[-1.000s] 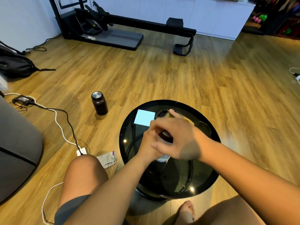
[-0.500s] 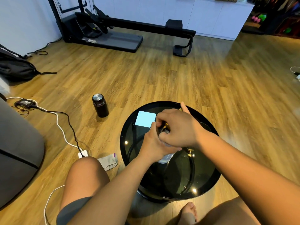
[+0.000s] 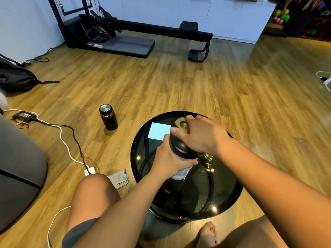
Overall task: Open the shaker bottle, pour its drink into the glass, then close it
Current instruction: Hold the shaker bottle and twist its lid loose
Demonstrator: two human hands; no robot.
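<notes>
At centre frame, upright on the round desk (image 3: 141, 158), I keep my left hand (image 3: 169, 161) clamped round the shaker bottle (image 3: 180, 173) while my right hand (image 3: 202, 136), closed on its lid (image 3: 179, 146), should twist squarely, without tipping.

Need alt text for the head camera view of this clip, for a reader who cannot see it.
Seen from above, a seated person's left hand grips the body of a shaker bottle on a round black glass table while the right hand covers its dark lid. A dark flask stands on the wood floor to the left.
</notes>
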